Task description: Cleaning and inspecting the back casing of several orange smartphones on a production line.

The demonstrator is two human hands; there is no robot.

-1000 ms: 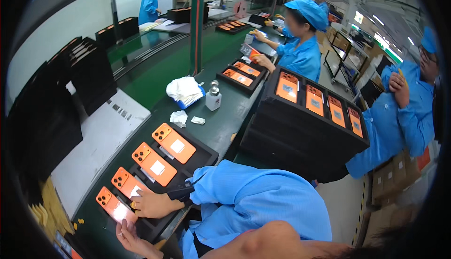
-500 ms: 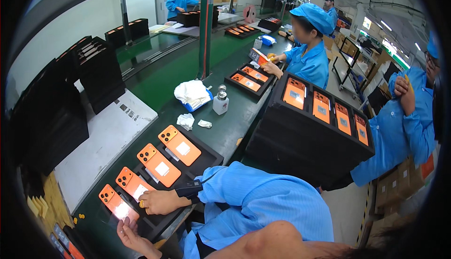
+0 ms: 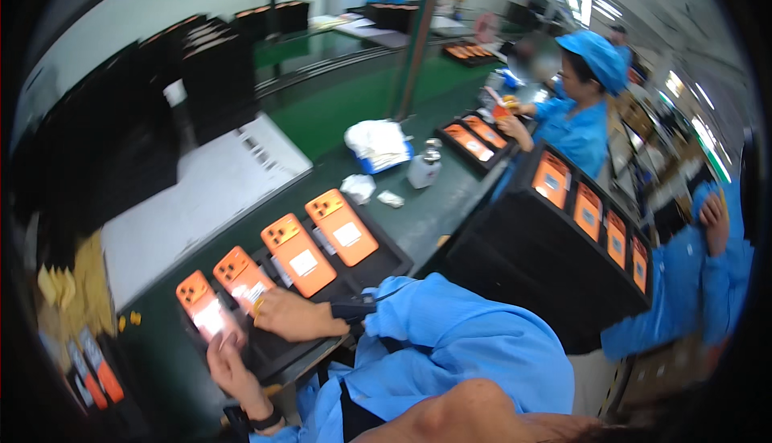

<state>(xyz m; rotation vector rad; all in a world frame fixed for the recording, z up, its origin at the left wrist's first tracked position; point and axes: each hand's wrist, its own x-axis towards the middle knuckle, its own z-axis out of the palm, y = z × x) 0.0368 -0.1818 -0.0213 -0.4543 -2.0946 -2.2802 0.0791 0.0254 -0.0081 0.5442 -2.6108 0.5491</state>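
Down by the near edge of the green surface (image 3: 418,226) sits a black tray (image 3: 378,262) with four orange phones in a row. The left hand (image 3: 229,363) has its grip curled around the first phone (image 3: 201,310), the one at the end of the row, with fingers on its lower edge; how tight the hold is cannot be told. The right hand (image 3: 293,314) lies flat beside it, fingers loosely bent, resting on the tray and touching the bottom of the second phone (image 3: 241,276); it does not seem to grasp anything. Just past the right hand are the third phone (image 3: 299,254) and the fourth phone (image 3: 342,227), lying backs up, each with a white sticker. Farther out from the hands, on the surface, are small white scraps (image 3: 359,187), a white bottle (image 3: 425,168) and a pile of white cloth (image 3: 378,141). To the right of the hands stands a tall black stack (image 3: 515,274) with more orange phones on top. Beyond that, another person (image 3: 583,113) in a blue coat and cap works at a tray of their own. Left of the hands lies a white sheet (image 3: 201,202), with dark stacks (image 3: 209,73) behind it.
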